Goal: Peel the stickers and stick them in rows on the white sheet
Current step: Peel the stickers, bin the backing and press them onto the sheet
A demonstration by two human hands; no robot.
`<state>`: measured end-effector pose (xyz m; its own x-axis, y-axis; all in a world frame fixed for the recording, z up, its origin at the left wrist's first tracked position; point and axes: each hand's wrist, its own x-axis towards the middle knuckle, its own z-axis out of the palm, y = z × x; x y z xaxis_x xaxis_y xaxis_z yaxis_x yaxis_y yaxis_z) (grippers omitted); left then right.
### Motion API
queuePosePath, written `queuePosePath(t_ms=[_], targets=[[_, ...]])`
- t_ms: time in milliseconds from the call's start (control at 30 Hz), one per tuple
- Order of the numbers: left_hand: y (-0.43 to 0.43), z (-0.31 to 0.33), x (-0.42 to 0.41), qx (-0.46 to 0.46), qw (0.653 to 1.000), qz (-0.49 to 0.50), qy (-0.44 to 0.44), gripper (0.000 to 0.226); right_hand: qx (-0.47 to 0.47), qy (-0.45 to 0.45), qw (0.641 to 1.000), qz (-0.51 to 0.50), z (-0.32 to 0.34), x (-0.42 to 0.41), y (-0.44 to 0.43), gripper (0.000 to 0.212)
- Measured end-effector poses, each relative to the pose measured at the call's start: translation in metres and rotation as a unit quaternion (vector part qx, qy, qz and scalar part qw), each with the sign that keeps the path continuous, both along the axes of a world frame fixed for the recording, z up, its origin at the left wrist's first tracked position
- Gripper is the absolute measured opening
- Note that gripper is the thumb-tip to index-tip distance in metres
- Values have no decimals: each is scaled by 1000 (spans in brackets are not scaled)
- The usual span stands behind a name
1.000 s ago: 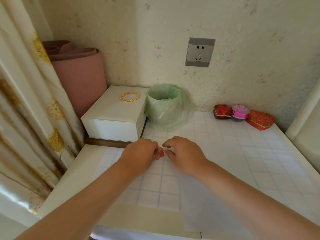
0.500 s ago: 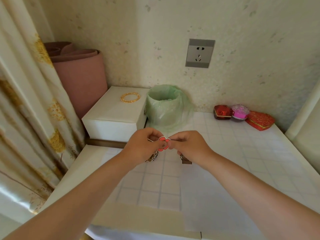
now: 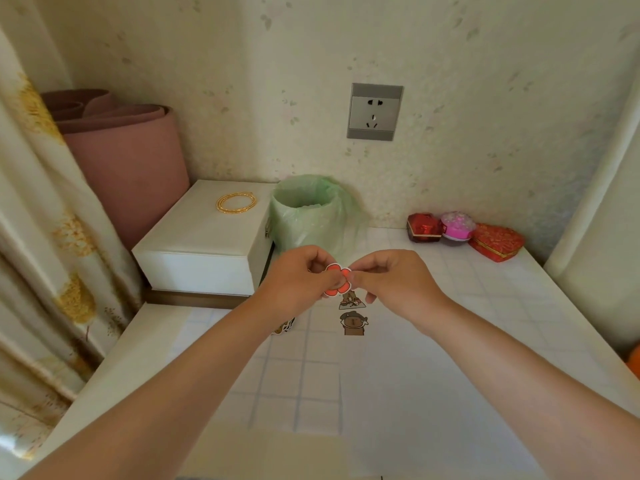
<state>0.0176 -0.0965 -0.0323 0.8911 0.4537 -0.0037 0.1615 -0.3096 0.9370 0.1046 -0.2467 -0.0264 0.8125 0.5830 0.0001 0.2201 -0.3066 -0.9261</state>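
A red flower sticker (image 3: 337, 279) is held up above the table between both hands. My left hand (image 3: 298, 284) pinches its left side and my right hand (image 3: 391, 280) pinches its right edge with the fingertips. The white sheet (image 3: 426, 386) lies flat on the tiled table on the right. Two brown cartoon stickers (image 3: 352, 323) sit one below the other at the sheet's far left corner. A small pile of loose stickers (image 3: 284, 328) peeks out from under my left forearm.
A green-lined bin (image 3: 311, 213) stands just behind my hands. A white box (image 3: 204, 244) with gold bangles (image 3: 236, 201) is at the left, a pink roll (image 3: 124, 157) behind it. Three small gift boxes (image 3: 464, 233) sit by the back wall. A curtain (image 3: 38, 237) hangs left.
Both hands have risen off the table with the red flower sticker between them, uncovering two brown stickers on the sheet below.
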Motion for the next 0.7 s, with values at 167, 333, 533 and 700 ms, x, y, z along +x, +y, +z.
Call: queuePosePath(t_ms=[167,333,533,700], targets=[[-11,1,12,19,1000,0,-21,6,-23,-68,997,-41,-3,7,-4,7],[-22,4,20,19,999,2,-42,4,-46,-150,985,-73,-7,12,-10,9],[-23,5,17,12,998,-1,-65,5,-36,-163,984,-62,-3,10,-12,13],[-22,10,16,-54,995,8,-89,5,74,50,996,-28,13,9,-13,18]])
